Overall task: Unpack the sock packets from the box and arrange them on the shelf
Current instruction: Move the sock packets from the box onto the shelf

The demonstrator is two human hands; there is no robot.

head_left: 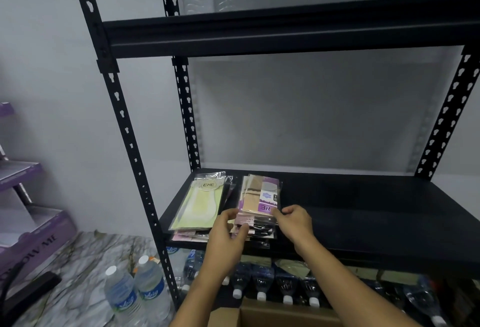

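In the head view, the left hand (228, 233) holds the near left edge of the right pile of sock packets (259, 204), with its fingers curled on it. The right hand (296, 223) pinches the pile's near right corner. The pile lies on the shelf (363, 212), just beside the left pile (200, 204) with a green packet on top.

The plastic looks slippery, so both hands should likely press the sides together gently, line up the edges and slide the pile back from the front lip.

The left pile is close, and a push sideways could knock it. The open box (272, 313) sits below the arms. Water bottles (135, 290) stand on the floor by the rack's leg, more bottles (285, 285) lie under the shelf, and purple boxes (31, 236) sit far left.
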